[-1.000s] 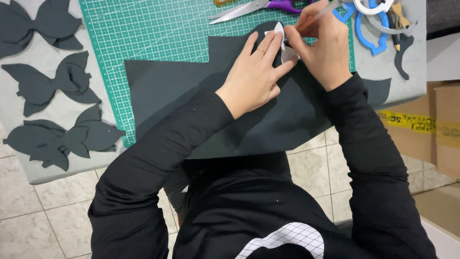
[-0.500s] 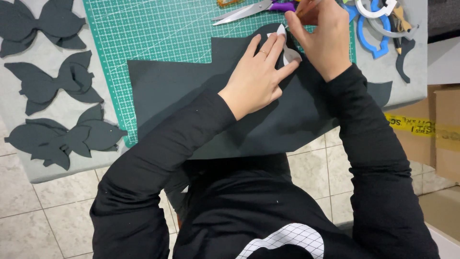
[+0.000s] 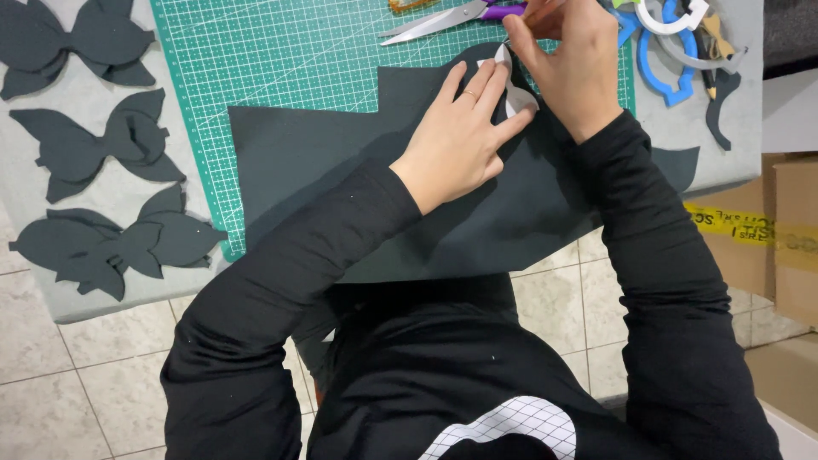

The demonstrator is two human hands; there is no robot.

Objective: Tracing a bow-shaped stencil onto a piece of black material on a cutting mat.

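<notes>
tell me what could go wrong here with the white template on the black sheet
1. The left hand pins the white template only at one edge; it could shift while the right hand works along it.
2. The black sheet overhangs the table edge and might slide.
3. The open scissors lie near the hands.

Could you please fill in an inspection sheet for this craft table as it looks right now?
Surface: green cutting mat on a grey-covered table.
Job's things: dark sheet hangs over the table edge; white template lies on it.
Clutter: three dark bow cutouts at one side; scissors; blue and white templates.
Grippers: left hand flat, pressing the white template; right hand pinched at its edge, tool not discernible.
Cables: nothing seen.
Surroundings: tiled floor; cardboard box.
</notes>
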